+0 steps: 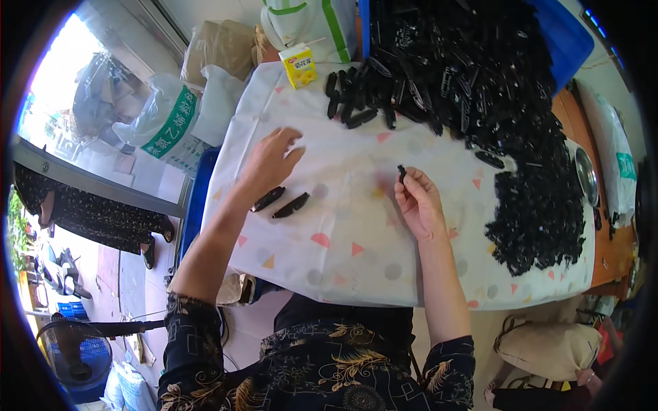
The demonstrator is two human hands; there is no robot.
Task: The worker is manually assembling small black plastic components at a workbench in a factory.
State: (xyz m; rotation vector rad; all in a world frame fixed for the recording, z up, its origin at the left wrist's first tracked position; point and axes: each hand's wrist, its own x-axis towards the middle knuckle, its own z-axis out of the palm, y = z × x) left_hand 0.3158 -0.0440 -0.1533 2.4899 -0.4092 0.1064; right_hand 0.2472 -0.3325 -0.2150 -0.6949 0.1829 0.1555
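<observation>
Over the left part of the table, my left hand [273, 161] has its fingers bent and the thumb apart, with nothing seen in it. Beside that wrist lie two long black plastic pieces [292, 205], one partly behind my forearm. My right hand [419, 202] pinches a small black plastic part [401, 172] between thumb and fingers, held upright above the tablecloth. Beyond my hands spreads a large heap of long black plastic pieces [445, 75]. Right of my right hand is a pile of smaller black parts [538, 222].
A patterned white cloth [329, 264] covers the table. At the far edge stand a yellow drink carton [299, 67] and a white-green bag [308, 27]. A blue bin [572, 41] backs the heap; a metal bowl [586, 177] sits right. A person's legs [103, 212] show left.
</observation>
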